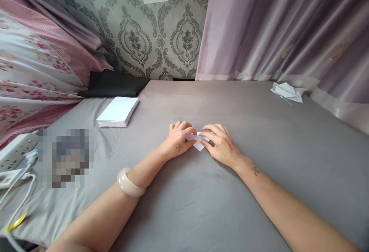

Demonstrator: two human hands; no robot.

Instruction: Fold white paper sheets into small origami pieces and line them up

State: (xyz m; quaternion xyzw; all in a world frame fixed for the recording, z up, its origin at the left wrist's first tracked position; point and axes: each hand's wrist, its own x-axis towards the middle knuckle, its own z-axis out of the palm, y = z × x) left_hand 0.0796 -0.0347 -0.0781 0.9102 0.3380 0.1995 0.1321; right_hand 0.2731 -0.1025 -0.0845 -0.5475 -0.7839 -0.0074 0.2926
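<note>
A small folded piece of white paper (199, 144) lies on the grey cloth surface, between my two hands. Its lower part comes to a point toward me. From the left, my left hand (180, 138) pinches the paper's edge with thumb and fingers; a pale bangle (131, 182) circles that forearm. On the other side my right hand (220, 144) has its thumb and fingers closed on the paper's right edge. The fingers cover both side ends of the paper.
A stack of white paper (118, 111) sits at the left. Several folded paper pieces (287, 91) lie at the far right beside a thin green stick (286, 100). Black cloth (115, 84) rests at the back left, and a power strip (17, 150) with cables is at the left edge.
</note>
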